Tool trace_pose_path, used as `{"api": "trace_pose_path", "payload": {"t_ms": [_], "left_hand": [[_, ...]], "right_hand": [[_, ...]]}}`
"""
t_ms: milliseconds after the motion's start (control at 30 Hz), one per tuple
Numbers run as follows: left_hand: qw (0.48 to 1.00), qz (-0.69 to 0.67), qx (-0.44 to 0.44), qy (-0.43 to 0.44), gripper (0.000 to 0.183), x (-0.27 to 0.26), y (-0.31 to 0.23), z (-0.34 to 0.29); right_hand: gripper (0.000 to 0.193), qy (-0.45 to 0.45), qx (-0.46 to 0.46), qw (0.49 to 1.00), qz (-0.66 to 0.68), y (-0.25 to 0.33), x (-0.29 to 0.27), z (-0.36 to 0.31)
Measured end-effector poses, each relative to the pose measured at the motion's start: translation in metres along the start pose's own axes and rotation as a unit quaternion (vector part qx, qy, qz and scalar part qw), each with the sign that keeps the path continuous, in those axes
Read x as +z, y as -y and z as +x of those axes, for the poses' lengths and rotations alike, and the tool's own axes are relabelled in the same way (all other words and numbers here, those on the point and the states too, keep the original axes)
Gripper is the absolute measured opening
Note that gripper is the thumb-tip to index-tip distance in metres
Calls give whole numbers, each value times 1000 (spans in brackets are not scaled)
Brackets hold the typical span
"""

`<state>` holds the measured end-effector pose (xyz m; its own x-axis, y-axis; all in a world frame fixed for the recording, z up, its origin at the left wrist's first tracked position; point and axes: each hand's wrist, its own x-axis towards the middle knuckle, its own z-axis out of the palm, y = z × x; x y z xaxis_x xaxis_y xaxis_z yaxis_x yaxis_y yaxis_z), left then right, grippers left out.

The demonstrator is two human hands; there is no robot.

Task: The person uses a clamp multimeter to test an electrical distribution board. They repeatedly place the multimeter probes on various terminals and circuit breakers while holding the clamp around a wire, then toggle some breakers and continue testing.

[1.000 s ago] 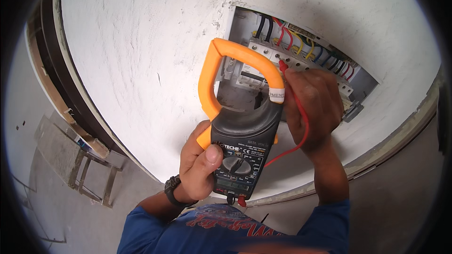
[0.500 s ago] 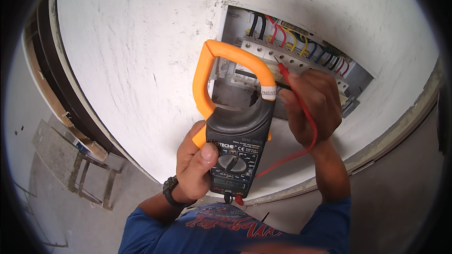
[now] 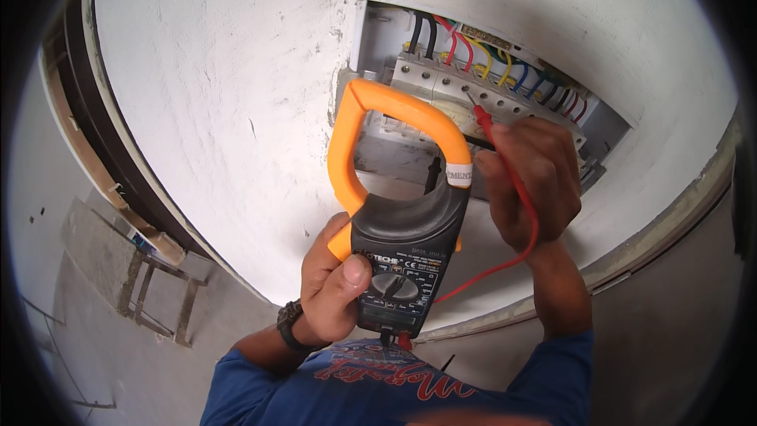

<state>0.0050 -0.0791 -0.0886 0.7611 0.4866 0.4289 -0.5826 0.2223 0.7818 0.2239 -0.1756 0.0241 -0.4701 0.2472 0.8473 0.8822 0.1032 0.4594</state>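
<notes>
My left hand (image 3: pixel 331 300) grips a black clamp meter (image 3: pixel 406 248) by its side, thumb on the front near the dial. The meter's orange jaw (image 3: pixel 341 142) is closed and stands in front of an open breaker box. My right hand (image 3: pixel 540 177) holds a red test probe (image 3: pixel 482 117) like a pen. Its thin metal tip is at a screw hole in the row of white circuit breakers (image 3: pixel 445 83); whether it touches I cannot tell. A red lead (image 3: pixel 530 225) runs back to the meter. Through the jaw shows a black probe-like piece (image 3: pixel 433 175), partly hidden.
Black, red, yellow and blue wires (image 3: pixel 465 54) enter the breakers from above. The box's metal edge (image 3: pixel 619 130) is set into a rough white wall (image 3: pixel 221 110). A worn wooden stool (image 3: pixel 162 296) stands at lower left, near a dark frame.
The meter in my left hand has shifted slightly right and down. My right hand has moved a little right and down with the red probe. The box appears slightly higher left.
</notes>
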Motion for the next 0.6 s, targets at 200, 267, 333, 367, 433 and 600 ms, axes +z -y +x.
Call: {"api": "trace_pose_path", "payload": {"t_ms": [200, 267, 333, 367, 433, 600], "left_hand": [[1000, 7, 19, -6, 89, 1, 5, 4], [1000, -2, 12, 1, 90, 3, 4, 4], [1000, -13, 12, 4, 90, 5, 4, 5], [1000, -11, 12, 11, 91, 6, 5, 6], [999, -13, 11, 27, 91, 6, 5, 8], [1000, -14, 9, 21, 93, 7, 7, 9]], "right_hand": [[32, 11, 1, 1000, 2, 1, -1, 3], [32, 13, 3, 1000, 3, 2, -2, 4], [33, 14, 3, 1000, 1, 2, -2, 4], [33, 12, 1, 1000, -2, 2, -3, 5], [33, 13, -9, 1000, -13, 1, -2, 5], [33, 14, -20, 999, -40, 0, -1, 5]]}}
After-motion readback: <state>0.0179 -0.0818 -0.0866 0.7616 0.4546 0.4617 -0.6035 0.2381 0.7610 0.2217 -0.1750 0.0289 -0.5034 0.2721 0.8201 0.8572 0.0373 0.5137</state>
